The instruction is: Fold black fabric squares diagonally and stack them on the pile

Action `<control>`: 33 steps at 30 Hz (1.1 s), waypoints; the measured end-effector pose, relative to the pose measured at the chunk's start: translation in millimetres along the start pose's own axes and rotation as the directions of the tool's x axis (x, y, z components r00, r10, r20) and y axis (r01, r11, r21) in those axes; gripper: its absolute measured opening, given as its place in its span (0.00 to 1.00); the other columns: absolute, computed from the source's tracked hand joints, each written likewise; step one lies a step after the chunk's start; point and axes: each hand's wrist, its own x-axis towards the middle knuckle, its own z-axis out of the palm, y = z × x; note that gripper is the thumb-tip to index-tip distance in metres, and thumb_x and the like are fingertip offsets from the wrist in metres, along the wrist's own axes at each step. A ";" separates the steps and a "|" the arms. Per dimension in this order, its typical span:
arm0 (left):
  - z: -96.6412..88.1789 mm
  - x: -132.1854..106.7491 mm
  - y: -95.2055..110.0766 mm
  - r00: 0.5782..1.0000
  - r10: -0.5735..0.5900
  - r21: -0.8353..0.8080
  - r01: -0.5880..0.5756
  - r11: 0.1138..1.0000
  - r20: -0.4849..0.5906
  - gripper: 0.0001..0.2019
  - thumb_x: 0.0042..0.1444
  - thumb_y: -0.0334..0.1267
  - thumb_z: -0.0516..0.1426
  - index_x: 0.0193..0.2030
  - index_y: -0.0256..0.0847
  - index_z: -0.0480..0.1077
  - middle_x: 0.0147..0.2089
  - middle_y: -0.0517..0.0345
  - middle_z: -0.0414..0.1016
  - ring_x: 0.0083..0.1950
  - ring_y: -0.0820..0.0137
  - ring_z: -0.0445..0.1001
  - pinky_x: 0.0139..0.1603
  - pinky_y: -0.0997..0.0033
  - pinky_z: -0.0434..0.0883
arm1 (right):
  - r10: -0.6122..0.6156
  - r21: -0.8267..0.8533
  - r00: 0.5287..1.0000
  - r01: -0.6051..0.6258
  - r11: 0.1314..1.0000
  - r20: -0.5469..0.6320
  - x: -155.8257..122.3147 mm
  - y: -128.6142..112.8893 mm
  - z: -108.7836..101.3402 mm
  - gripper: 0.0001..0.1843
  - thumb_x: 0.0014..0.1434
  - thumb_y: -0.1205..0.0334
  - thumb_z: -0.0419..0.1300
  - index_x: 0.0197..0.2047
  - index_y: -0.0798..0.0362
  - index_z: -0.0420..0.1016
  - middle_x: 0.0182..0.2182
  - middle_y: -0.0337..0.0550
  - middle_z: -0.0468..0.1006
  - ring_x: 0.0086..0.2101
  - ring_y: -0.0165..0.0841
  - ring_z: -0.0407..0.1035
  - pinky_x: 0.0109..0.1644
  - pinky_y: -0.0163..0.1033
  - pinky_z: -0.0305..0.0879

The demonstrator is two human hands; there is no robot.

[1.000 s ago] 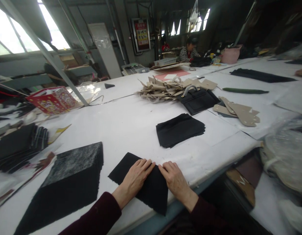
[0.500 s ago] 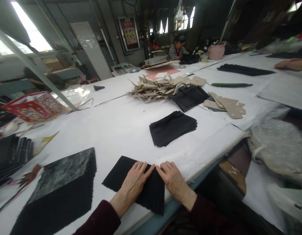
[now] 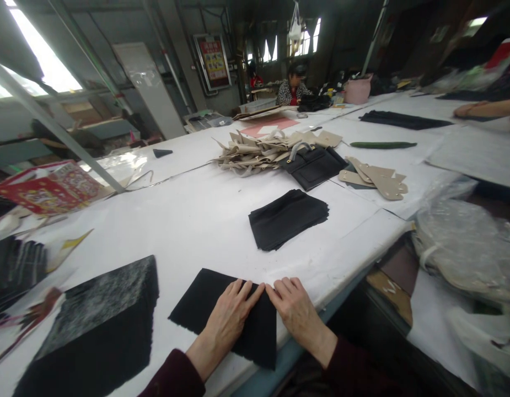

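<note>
A flat black fabric piece [image 3: 200,300] lies at the table's front edge, one corner hanging over it. My left hand [image 3: 232,311] rests palm down on the piece, fingers stretched toward its far edge. At the far right corner, my right hand [image 3: 294,309] touches the fabric edge with its fingertips; its fingers are slightly bent and apart. The two hands nearly meet there. Whether any cloth is folded under the fingertips is hidden. To the left is a larger stack of black fabric [image 3: 97,342] with a greyish, fuzzy folded-over part. Farther ahead sits a smaller black fabric stack [image 3: 288,218].
Beyond are a pile of beige pieces [image 3: 250,154], a black handbag [image 3: 315,165], beige cut parts [image 3: 385,182] and a long green cucumber-like object [image 3: 382,145]. Clear plastic bags [image 3: 465,248] stand at right. Another person [image 3: 294,91] sits far back; a co-worker's arm [image 3: 490,109] reaches in at right.
The view has shifted slightly, so most things appear a little more to the left. Both hands stay at the far edge of the black fabric piece with hardly any movement.
</note>
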 end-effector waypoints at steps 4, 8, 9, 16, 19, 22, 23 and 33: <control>2.9 -0.4 0.4 1.000 0.003 0.021 -0.003 1.000 -0.002 0.36 0.57 0.24 0.50 0.71 0.51 0.48 0.57 0.52 0.64 0.55 0.59 0.64 0.58 0.58 0.65 | 0.030 0.008 0.999 -0.030 1.000 -0.014 -7.0 1.1 -0.4 0.18 0.64 0.71 0.52 0.56 0.56 0.69 0.36 0.46 0.69 0.37 0.39 0.59 0.43 0.46 0.55; 4.1 -1.3 -0.7 1.000 0.002 0.027 -0.001 1.000 -0.007 0.37 0.57 0.23 0.50 0.71 0.52 0.47 0.57 0.52 0.64 0.56 0.59 0.63 0.60 0.57 0.63 | 0.102 0.106 0.995 -0.100 0.989 -0.016 -17.8 5.2 -3.0 0.17 0.64 0.71 0.52 0.55 0.52 0.70 0.38 0.46 0.70 0.39 0.38 0.60 0.45 0.45 0.55; 3.9 -1.5 -0.8 1.000 0.000 0.031 0.000 1.000 -0.009 0.37 0.57 0.23 0.50 0.71 0.52 0.46 0.57 0.52 0.64 0.56 0.58 0.63 0.60 0.56 0.62 | 0.124 0.137 0.992 -0.121 0.983 -0.016 -20.1 6.3 -4.3 0.17 0.64 0.71 0.53 0.54 0.52 0.71 0.38 0.46 0.70 0.39 0.38 0.60 0.45 0.45 0.55; 1.3 -1.2 4.5 1.000 -0.010 0.018 0.010 1.000 -0.021 0.37 0.56 0.23 0.48 0.71 0.52 0.46 0.59 0.51 0.64 0.58 0.58 0.63 0.63 0.54 0.60 | 0.234 0.215 0.971 -0.219 0.952 -0.051 -11.0 -4.6 -9.3 0.19 0.65 0.71 0.50 0.58 0.52 0.68 0.44 0.49 0.70 0.43 0.39 0.63 0.48 0.45 0.57; 0.7 -5.0 -3.7 1.000 -0.009 -0.032 0.009 0.999 -0.017 0.37 0.56 0.23 0.48 0.71 0.51 0.49 0.61 0.52 0.64 0.60 0.59 0.62 0.64 0.55 0.59 | 0.190 0.164 0.981 -0.183 0.969 -0.029 -4.2 -14.1 -9.2 0.18 0.64 0.68 0.54 0.57 0.52 0.68 0.44 0.49 0.71 0.44 0.40 0.63 0.49 0.47 0.58; -0.9 -12.6 -29.1 0.997 -0.076 -0.083 0.076 0.994 -0.001 0.35 0.54 0.20 0.48 0.68 0.49 0.55 0.62 0.53 0.64 0.61 0.61 0.62 0.63 0.58 0.60 | 0.178 0.150 0.984 -0.173 0.974 -0.019 -4.4 -14.9 -10.8 0.18 0.64 0.67 0.56 0.57 0.51 0.68 0.45 0.48 0.72 0.44 0.40 0.63 0.51 0.48 0.57; -2.1 -15.1 -40.0 0.992 -0.127 -0.095 0.126 0.987 0.005 0.34 0.54 0.20 0.47 0.67 0.48 0.57 0.61 0.53 0.65 0.60 0.62 0.64 0.62 0.59 0.61 | 0.175 0.157 0.984 -0.171 0.973 -0.016 -4.8 -13.4 -11.5 0.17 0.64 0.67 0.56 0.56 0.50 0.68 0.45 0.47 0.72 0.44 0.40 0.63 0.50 0.48 0.57; -20.5 -7.8 -74.5 0.961 -0.273 -0.174 0.276 0.945 0.044 0.08 0.64 0.29 0.47 0.39 0.40 0.67 0.42 0.53 0.71 0.43 0.64 0.70 0.47 0.62 0.67 | 0.235 0.355 0.971 -0.203 0.912 -0.048 34.5 -14.3 -2.0 0.15 0.59 0.68 0.60 0.49 0.48 0.69 0.46 0.46 0.72 0.44 0.41 0.64 0.50 0.46 0.59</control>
